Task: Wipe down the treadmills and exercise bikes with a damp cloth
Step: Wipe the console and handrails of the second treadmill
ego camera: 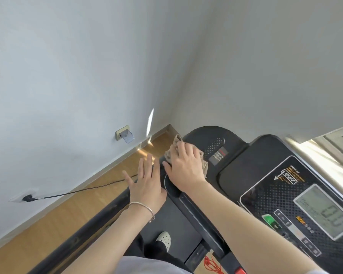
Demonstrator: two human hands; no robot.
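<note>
A black treadmill [236, 155] fills the lower right, its console with a grey display [325, 210] facing me. My right hand [183, 165] presses a beige cloth [203, 165] flat onto the treadmill's front motor cover, fingers spread over it. My left hand [147, 182] hovers beside it, fingers straight and spread, holding nothing, with a silver bangle on the wrist. The treadmill's left side rail [99, 216] runs down to the lower left.
A black power cord [83, 190] runs from a wall socket [27, 197] across the wooden floor [48, 226] to the treadmill. A second wall outlet [124, 133] sits near the room corner. My white shoe [163, 239] stands on the belt. A red cord [212, 264] hangs below the console.
</note>
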